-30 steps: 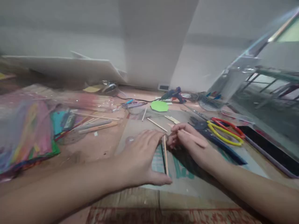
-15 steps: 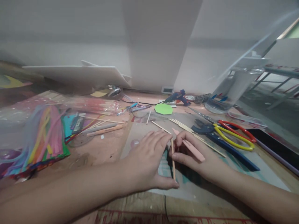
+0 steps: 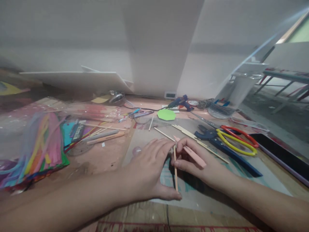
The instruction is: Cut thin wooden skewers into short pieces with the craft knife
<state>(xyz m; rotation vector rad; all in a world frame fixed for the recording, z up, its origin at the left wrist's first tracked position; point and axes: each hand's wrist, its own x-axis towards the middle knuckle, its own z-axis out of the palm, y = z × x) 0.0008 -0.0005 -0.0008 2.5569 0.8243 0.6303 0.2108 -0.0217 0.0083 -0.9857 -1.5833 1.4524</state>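
A thin wooden stick (image 3: 176, 175) stands out between the thumb and fingertips of my left hand (image 3: 149, 167), which grips it by its two ends. My right hand (image 3: 193, 159) is closed around a slim pink pen (image 3: 195, 157) with printing on its side; its pointed end shows beyond my fingers. The right fingertips touch or nearly touch the stick, but the exact contact is hidden. Both hands are over a pale sheet (image 3: 142, 135) with teal marks. Several more wooden sticks (image 3: 205, 146) lie on it beyond my hands.
Yellow-and-red-handled scissors (image 3: 238, 143) and blue-handled cutters (image 3: 231, 154) lie to the right, beside a phone (image 3: 282, 158). A blue glue gun (image 3: 181, 102) and green octagon (image 3: 166, 114) are at the back. Colourful pipe cleaners (image 3: 45, 141) lie left; a clear jug (image 3: 224, 103) stands right.
The camera view has shifted slightly, so everything near appears a little further left. Both hands keep almost the same grip on the stick and pen.
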